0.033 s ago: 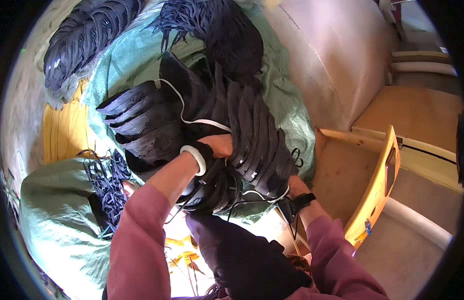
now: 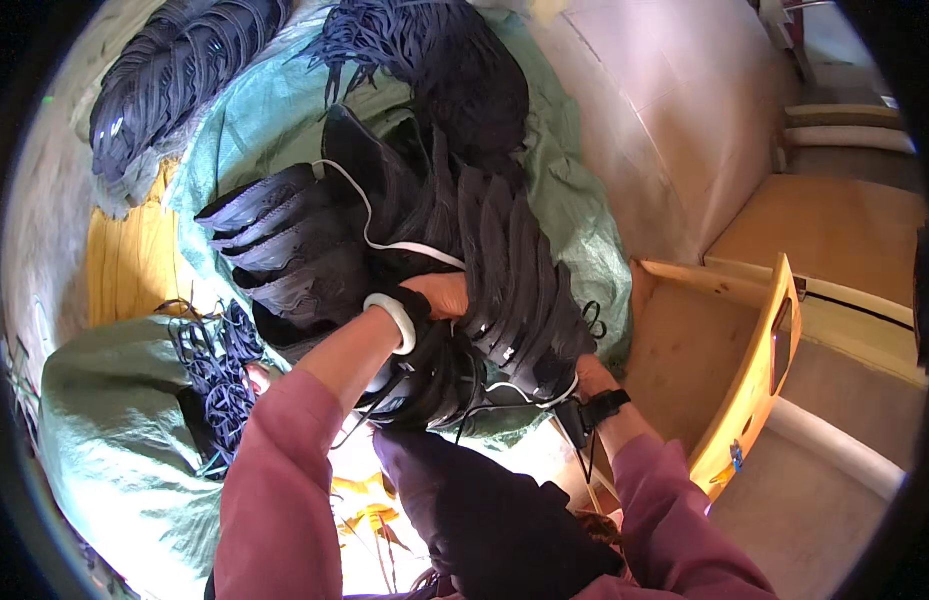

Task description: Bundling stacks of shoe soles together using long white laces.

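A nested row of black shoe uppers (image 2: 514, 285) slants across the middle, its pieces overlapping one another. My left hand (image 2: 441, 294) grips the row from its left side, fingers tucked out of sight among the pieces. At its lower right end, my right hand (image 2: 593, 376) closes on the same row, its fingers mostly hidden behind. More black shoe uppers (image 2: 294, 240) lie fanned out to the left. A white cord (image 2: 414, 245) curves over the pile and passes under the row. Near my right hand the cord shows again beside thin black laces.
Beneath the pile lies a green woven sack (image 2: 574, 160). Black straps (image 2: 369, 40) spill over at the back. Another stack of uppers (image 2: 174, 75) sits far left. Dark laces (image 2: 219, 390) rest on a second sack (image 2: 114, 430). An open wooden drawer (image 2: 749, 385) juts out at right.
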The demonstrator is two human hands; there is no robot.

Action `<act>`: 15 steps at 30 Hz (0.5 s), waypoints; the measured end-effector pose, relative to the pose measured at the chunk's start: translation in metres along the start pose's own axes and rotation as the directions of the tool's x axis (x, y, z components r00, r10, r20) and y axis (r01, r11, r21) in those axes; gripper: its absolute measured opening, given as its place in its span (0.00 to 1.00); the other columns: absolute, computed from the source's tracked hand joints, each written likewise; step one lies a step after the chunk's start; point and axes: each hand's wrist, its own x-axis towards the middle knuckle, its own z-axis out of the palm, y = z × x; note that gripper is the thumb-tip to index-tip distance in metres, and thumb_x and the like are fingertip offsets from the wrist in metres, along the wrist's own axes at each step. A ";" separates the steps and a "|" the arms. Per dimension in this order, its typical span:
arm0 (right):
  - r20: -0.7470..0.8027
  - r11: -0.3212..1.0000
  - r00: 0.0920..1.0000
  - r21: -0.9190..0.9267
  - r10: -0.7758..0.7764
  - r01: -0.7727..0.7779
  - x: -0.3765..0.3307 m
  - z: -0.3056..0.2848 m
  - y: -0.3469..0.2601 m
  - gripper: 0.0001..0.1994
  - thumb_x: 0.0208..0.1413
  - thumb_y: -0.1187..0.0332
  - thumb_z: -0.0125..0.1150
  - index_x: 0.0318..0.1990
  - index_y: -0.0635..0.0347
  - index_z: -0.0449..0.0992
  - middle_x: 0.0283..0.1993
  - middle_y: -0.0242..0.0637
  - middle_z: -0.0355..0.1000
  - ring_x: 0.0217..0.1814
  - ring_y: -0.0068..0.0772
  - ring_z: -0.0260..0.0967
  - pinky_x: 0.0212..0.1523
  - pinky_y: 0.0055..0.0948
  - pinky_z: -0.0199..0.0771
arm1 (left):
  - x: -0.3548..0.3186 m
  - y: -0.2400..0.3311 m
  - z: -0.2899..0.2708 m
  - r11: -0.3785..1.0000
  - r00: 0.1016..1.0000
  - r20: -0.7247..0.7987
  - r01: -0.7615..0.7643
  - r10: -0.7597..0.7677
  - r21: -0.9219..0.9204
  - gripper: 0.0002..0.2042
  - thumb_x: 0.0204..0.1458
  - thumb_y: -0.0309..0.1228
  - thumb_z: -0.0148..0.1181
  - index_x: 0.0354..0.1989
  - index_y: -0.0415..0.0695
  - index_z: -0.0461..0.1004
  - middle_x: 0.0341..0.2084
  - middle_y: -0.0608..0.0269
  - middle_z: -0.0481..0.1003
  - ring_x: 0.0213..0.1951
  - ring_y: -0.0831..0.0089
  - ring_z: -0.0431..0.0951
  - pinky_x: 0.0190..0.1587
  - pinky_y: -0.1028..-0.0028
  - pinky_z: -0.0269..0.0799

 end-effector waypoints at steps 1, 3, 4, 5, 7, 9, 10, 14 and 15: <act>-0.007 1.000 1.000 -0.028 -0.007 0.007 0.001 0.001 0.003 0.20 0.57 0.68 0.61 0.57 0.57 0.69 0.48 0.33 0.75 0.46 0.30 0.74 0.49 0.33 0.76 | 0.003 -0.002 0.006 0.991 1.000 0.001 0.006 -0.006 0.136 0.22 0.58 0.31 0.54 0.61 0.38 0.65 0.62 0.57 0.64 0.61 0.66 0.64 0.65 0.70 0.55; -0.008 0.996 1.000 -0.084 -0.022 0.021 -0.014 -0.008 0.017 0.20 0.57 0.68 0.61 0.57 0.57 0.69 0.48 0.34 0.76 0.46 0.30 0.74 0.49 0.33 0.76 | 0.012 -0.025 0.008 0.962 1.000 -0.005 0.012 -0.011 0.274 0.20 0.60 0.28 0.51 0.61 0.38 0.65 0.62 0.57 0.64 0.60 0.66 0.65 0.64 0.70 0.56; -0.003 0.993 1.000 -0.113 -0.030 0.030 -0.007 -0.001 0.012 0.20 0.57 0.68 0.61 0.57 0.57 0.69 0.48 0.34 0.76 0.46 0.30 0.74 0.49 0.33 0.76 | 0.023 -0.072 0.008 0.981 0.991 0.131 0.001 -0.026 0.193 0.19 0.60 0.28 0.51 0.59 0.38 0.66 0.61 0.57 0.65 0.59 0.66 0.67 0.62 0.71 0.59; 0.004 0.990 0.999 -0.139 -0.036 0.036 -0.003 0.003 0.011 0.20 0.57 0.68 0.61 0.57 0.57 0.69 0.48 0.34 0.76 0.46 0.30 0.74 0.49 0.33 0.76 | 0.033 -0.117 0.008 0.994 0.964 0.265 0.004 -0.033 0.109 0.18 0.60 0.29 0.50 0.58 0.37 0.68 0.60 0.57 0.67 0.57 0.67 0.69 0.60 0.71 0.61; 0.044 0.982 0.998 -0.182 -0.053 0.060 0.003 0.014 0.012 0.20 0.57 0.68 0.61 0.57 0.57 0.69 0.48 0.34 0.76 0.46 0.30 0.74 0.48 0.33 0.76 | 0.044 -0.192 0.014 0.763 0.971 0.239 -0.156 0.002 0.627 0.20 0.61 0.30 0.47 0.60 0.38 0.65 0.61 0.57 0.65 0.59 0.67 0.66 0.63 0.73 0.57; 0.069 0.971 0.995 -0.225 -0.066 0.080 0.015 0.023 0.002 0.20 0.57 0.69 0.61 0.57 0.57 0.69 0.47 0.34 0.76 0.46 0.30 0.74 0.48 0.33 0.76 | 0.047 -0.218 0.022 -0.312 0.948 0.311 -0.276 0.067 0.909 0.22 0.62 0.31 0.40 0.65 0.38 0.59 0.64 0.56 0.60 0.64 0.69 0.61 0.68 0.76 0.49; 0.064 0.964 0.996 -0.252 -0.068 0.082 0.020 0.023 -0.002 0.20 0.57 0.69 0.61 0.57 0.57 0.69 0.47 0.34 0.76 0.46 0.30 0.74 0.48 0.33 0.76 | 0.048 -0.217 0.025 -0.309 0.946 0.315 -0.279 0.073 0.909 0.22 0.62 0.31 0.40 0.65 0.38 0.59 0.64 0.56 0.60 0.64 0.69 0.61 0.68 0.76 0.49; -0.010 0.933 0.998 -0.355 -0.069 0.061 0.019 0.004 0.011 0.19 0.57 0.69 0.61 0.57 0.57 0.69 0.47 0.34 0.76 0.45 0.30 0.74 0.48 0.33 0.76 | 0.064 -0.169 0.040 -0.562 0.949 0.286 -0.166 0.133 0.810 0.22 0.64 0.29 0.34 0.65 0.37 0.56 0.66 0.58 0.58 0.65 0.72 0.59 0.69 0.75 0.46; 0.002 0.923 0.997 -0.378 -0.077 0.072 0.021 0.007 0.010 0.19 0.57 0.69 0.60 0.56 0.57 0.69 0.47 0.34 0.76 0.45 0.30 0.74 0.48 0.33 0.76 | 0.055 -0.162 0.036 -0.626 0.956 0.260 -0.122 0.133 0.770 0.21 0.65 0.28 0.33 0.65 0.36 0.56 0.66 0.59 0.57 0.65 0.72 0.58 0.69 0.75 0.46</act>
